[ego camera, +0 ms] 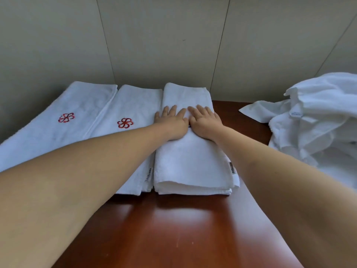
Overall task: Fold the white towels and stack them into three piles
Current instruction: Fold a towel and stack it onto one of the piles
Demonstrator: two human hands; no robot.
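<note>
Three folded white towels lie side by side on the brown table (173,229). The left towel (58,132) and the middle towel (127,105) each show a red flower emblem. The right folded towel (191,163) is thicker, with a small label at its right edge. My left hand (171,122) and my right hand (204,122) rest flat on its top, fingers straight, side by side and pressing down. A heap of unfolded white towels (318,120) sits at the right.
A pale panelled wall (173,45) stands directly behind the towels. The glossy table surface extends toward me in front of the folded towels. A bare strip of table (245,132) separates the right folded towel from the heap.
</note>
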